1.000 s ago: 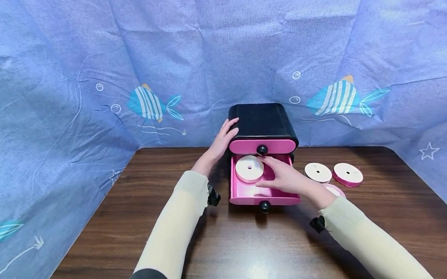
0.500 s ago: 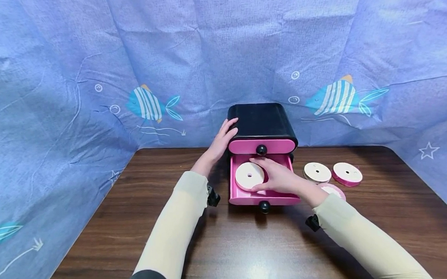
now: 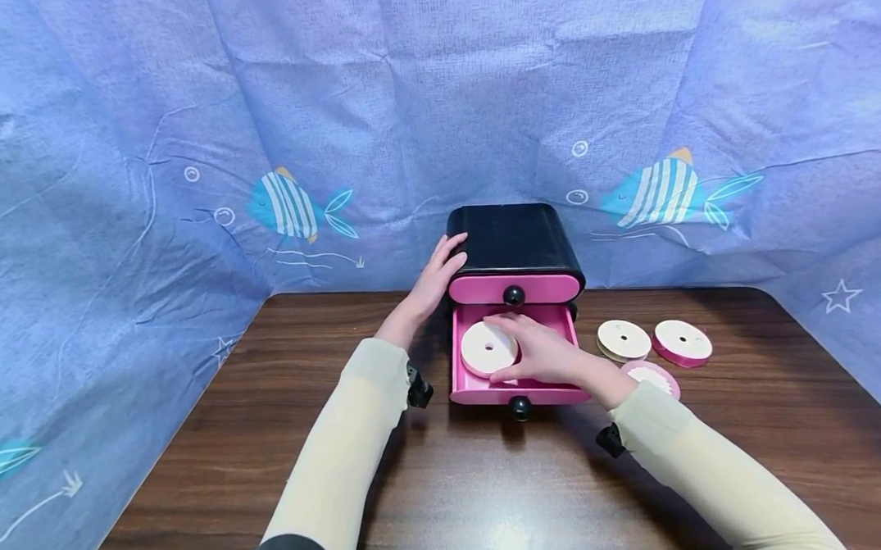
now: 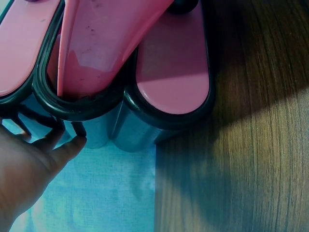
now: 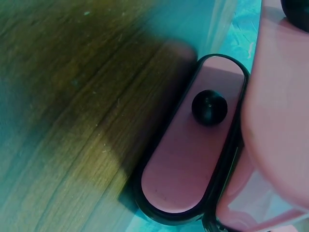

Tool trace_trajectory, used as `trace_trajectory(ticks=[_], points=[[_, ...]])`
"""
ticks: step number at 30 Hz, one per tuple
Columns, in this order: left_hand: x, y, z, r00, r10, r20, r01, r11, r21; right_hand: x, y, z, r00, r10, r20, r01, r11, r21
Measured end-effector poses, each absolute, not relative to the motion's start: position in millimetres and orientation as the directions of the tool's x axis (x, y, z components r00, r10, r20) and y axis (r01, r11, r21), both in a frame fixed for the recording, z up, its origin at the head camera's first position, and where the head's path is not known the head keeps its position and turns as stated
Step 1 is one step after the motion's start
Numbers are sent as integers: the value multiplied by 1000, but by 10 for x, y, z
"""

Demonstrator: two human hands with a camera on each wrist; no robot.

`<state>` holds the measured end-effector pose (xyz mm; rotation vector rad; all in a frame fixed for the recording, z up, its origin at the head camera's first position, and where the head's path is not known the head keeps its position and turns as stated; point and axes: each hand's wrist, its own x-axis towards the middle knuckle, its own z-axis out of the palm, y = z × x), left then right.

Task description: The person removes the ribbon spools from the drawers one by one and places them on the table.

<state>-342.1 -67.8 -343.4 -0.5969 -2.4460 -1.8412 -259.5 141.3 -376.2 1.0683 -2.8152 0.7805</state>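
I see a spool (image 3: pixel 481 351) pinched between thumb and fingers of the right hand (image 3: pixel 538 349), left of its palm, inside the drawer (image 3: pixel 483 397): round, white-topped. The left hand (image 3: pixel 431 281), fingers outstretched, touches the cabinet (image 3: pixel 514 237).

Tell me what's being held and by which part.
The right hand holds the spool in the open drawer by its rim; the left hand just touches the cabinet.

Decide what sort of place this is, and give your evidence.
Probably an improvised tabletop recording spot: a fish-print cloth hangs behind a wood-grain table, and black wrist-worn devices are visible.
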Motion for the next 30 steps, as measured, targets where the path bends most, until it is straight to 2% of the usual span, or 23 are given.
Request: trace_trajectory(ticks=[25,30], points=[[-3404,-662,-3432,-927,282,248,317,230,920,-2467,1578,-3638,-760,-586,280,-635,579,-512],[-3407,-659,-3426,-926,282,252,321,237,917,-2422,1645,-3563,-780,-567,267,-609,587,-533]])
